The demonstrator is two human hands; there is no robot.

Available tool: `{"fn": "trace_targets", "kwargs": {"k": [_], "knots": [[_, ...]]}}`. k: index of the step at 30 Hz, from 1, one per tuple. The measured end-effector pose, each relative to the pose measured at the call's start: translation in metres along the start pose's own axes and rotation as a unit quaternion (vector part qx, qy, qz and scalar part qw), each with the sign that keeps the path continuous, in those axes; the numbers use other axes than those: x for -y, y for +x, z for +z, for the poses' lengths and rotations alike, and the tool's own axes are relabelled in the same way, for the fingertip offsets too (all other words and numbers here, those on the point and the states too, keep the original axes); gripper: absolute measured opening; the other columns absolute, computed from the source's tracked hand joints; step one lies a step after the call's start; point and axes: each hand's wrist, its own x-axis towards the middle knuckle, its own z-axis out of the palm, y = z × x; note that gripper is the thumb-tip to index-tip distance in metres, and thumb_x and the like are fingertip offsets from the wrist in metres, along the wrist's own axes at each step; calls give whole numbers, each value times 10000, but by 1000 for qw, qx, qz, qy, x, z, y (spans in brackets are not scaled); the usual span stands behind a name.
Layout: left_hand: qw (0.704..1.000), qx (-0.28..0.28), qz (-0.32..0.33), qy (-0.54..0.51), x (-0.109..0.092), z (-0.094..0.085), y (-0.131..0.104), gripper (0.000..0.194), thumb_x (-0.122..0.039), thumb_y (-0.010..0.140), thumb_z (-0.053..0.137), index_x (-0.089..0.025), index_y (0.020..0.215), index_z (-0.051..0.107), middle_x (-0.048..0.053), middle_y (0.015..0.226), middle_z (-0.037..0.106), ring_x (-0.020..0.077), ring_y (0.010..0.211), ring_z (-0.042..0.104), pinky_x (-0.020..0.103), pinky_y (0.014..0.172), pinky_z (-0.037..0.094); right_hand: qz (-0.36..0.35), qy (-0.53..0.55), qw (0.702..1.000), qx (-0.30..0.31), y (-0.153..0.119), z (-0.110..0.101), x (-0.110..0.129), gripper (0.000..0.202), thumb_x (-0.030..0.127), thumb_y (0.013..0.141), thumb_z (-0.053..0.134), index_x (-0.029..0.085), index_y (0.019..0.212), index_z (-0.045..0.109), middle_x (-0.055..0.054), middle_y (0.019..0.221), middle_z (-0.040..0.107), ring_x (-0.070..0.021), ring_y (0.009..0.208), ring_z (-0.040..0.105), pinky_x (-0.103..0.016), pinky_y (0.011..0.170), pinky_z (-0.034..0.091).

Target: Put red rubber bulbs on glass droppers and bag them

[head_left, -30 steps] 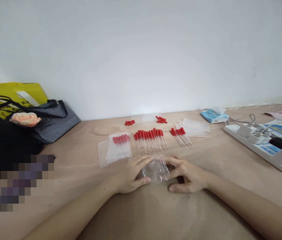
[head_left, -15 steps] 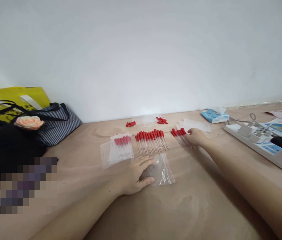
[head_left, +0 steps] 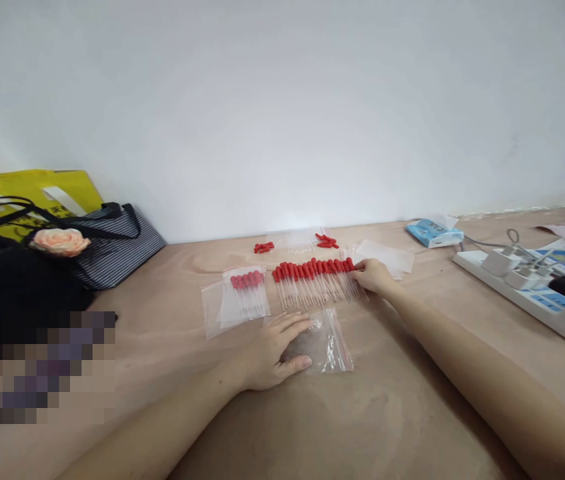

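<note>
My left hand (head_left: 275, 350) lies with its fingers spread on the left part of a clear plastic bag (head_left: 329, 347). Behind it, a row of droppers with red bulbs (head_left: 305, 272) and thin clear stems lies side by side. My right hand (head_left: 373, 277) is at the right end of that row, its fingers closed at the edge of a small bag of red-topped droppers (head_left: 347, 267). To the left, a clear bag (head_left: 245, 290) with several red-topped droppers rests on other clear bags.
Loose red bulbs (head_left: 263, 247) and more red bulbs (head_left: 327, 241) lie near the wall. Clear bags (head_left: 387, 257) lie behind my right hand. A blue tissue pack (head_left: 433, 233) and white power strip (head_left: 527, 293) are right, a striped bag (head_left: 117, 250) left.
My right hand has moved left with the small bag of red-topped droppers, which now meets the right end of the row. My left hand stays on the clear bag.
</note>
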Motion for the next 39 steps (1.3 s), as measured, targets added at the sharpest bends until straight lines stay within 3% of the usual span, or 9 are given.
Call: {"fn": "trace_targets", "kwargs": {"k": [4,7,9,11,16,24,29,34,39], "knots": [[1000,-3,8,-1,0,0,1,502,-412,815,437,-249,1278,332,33,1353,337,218,1238,292,410,1015,258,-1,35,999,-13,-3,-5,-1,335,191,694,495,74,996,576,-91,724,634,-172,661,585,-233,569,406],[1000,-14,16,-8,2,2,0,497,-407,813,444,-250,1272,337,29,1348,346,213,1236,295,404,1019,253,-13,83,996,-20,-18,-11,2,498,207,720,467,77,1196,394,-50,734,605,-132,593,562,-218,523,411],[1000,-17,14,-10,2,3,0,498,-404,809,452,-244,1267,341,30,1343,352,212,1238,292,404,1020,251,-35,179,983,-5,-37,-12,5,599,230,727,464,112,1272,246,4,684,553,-104,492,520,-209,451,401],[1000,-16,9,-10,3,5,0,500,-399,806,459,-241,1266,341,31,1342,354,209,1242,285,402,1022,250,-58,305,950,28,-60,-10,8,649,264,718,483,163,1283,179,65,603,465,-93,411,473,-210,387,385],[999,-26,13,-15,4,8,2,489,-395,807,462,-251,1259,342,26,1342,355,209,1244,278,402,1029,238,-59,441,896,-1,-97,1,9,626,349,685,549,223,1205,225,80,621,450,-96,439,502,-239,419,446],[999,-35,14,-17,1,7,2,477,-377,805,471,-265,1251,343,21,1333,364,209,1229,304,401,1013,261,-23,513,858,8,-103,10,12,502,436,667,591,229,1014,294,72,613,517,-112,495,556,-253,480,479],[997,-69,-14,-22,-1,14,3,572,-367,797,477,-226,1298,240,71,1320,367,232,1203,337,417,985,296,-13,527,847,72,-115,5,14,405,463,678,579,224,896,335,62,633,562,-88,438,542,-222,433,457],[997,-78,-15,-21,-3,18,5,559,-366,807,460,-219,1294,231,74,1313,370,226,1204,332,417,993,288,-58,451,870,189,-116,-2,11,335,415,654,623,186,792,422,71,611,538,5,266,329,-136,254,245],[997,-69,-21,-28,-4,19,6,543,-362,805,465,-200,1282,262,94,1311,370,235,1218,308,428,997,278,-87,378,878,282,-113,-3,9,319,376,617,666,163,758,474,59,572,538,0,316,345,-120,267,273]]}}
